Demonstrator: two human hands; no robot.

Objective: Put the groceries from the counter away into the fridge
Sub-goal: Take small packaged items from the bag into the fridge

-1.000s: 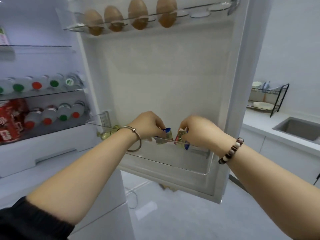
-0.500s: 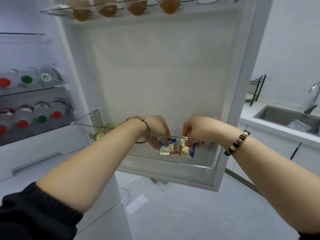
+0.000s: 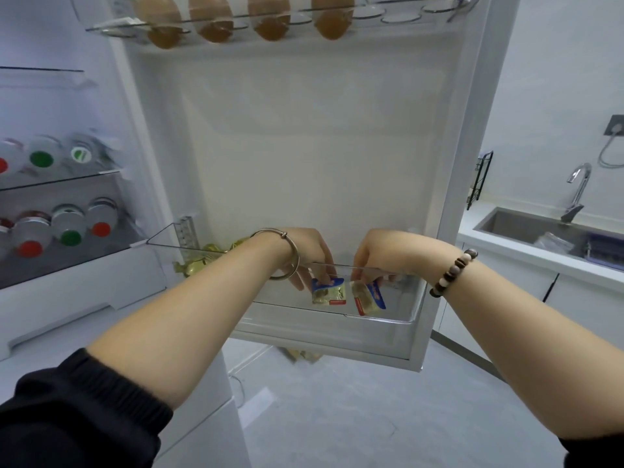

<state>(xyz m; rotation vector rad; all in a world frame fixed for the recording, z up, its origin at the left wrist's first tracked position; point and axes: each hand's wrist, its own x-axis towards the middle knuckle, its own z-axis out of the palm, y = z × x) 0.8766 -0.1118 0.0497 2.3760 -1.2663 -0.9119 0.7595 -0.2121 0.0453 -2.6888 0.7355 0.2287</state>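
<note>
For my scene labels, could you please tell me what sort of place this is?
Most likely a home kitchen: an open fridge with eggs in its door rack, and to the right a sink with a tap.

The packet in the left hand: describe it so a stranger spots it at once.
On the open fridge door, find the clear bottom bin, where each hand pinches a small packet. The packet in the left hand faces flat-on, pale yellow with a blue top; the other packet, in the right hand, tilts, blue down its side.
</note>
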